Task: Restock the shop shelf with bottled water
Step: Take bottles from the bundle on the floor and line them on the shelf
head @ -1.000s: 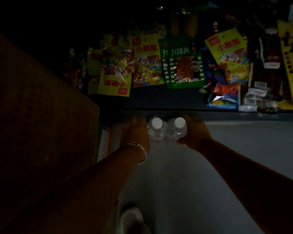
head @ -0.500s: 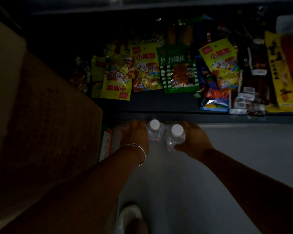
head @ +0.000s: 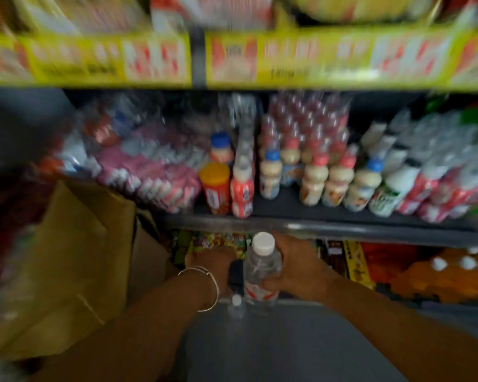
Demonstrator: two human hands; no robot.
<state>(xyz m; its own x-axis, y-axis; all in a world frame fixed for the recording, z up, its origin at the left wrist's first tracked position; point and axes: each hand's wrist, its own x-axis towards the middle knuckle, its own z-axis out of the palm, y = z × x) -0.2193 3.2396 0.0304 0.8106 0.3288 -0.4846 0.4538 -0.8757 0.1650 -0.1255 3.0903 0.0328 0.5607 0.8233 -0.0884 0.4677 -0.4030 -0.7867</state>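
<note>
Nearest the camera, both forearms reach forward over grey floor; right hand (head: 295, 267) curled around a clear water bottle (head: 261, 271) with white cap, held upright below the shelf edge (head: 342, 228); left hand (head: 214, 261), bangle (head: 204, 288) at the wrist, grasp state cannot be told, fingers hidden; a second small bottle (head: 235, 303) shows just beside it, blurred; cardboard box (head: 75, 260) at left, contents hidden; beyond, shelf carries rows of capped drink bottles (head: 315, 177) and wrapped multipacks (head: 155, 175); yellow price strip (head: 287, 59) above.
</note>
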